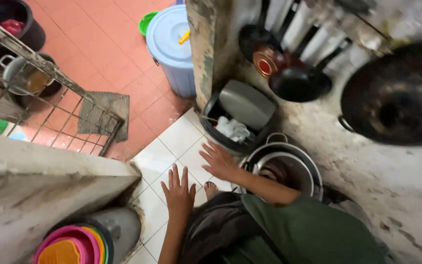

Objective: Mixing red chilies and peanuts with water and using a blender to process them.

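left hand [178,191]: fingers spread wide, empty, over white floor tiles [179,134] | right hand [219,161]: open, empty, reaching beside steel pot [289,164] | black bin [235,128] with grey lid and white cloth just ahead of it | blue barrel [172,46] beyond wall corner | pans [296,80] hang on wall | wire rack [50,98] at left

The single head-worn camera looks steeply down from above the person, close over both outstretched hands, the left hand [178,192] and right hand [219,161], facing the white tiled floor [179,134] and the stained wall [396,181] beyond them.
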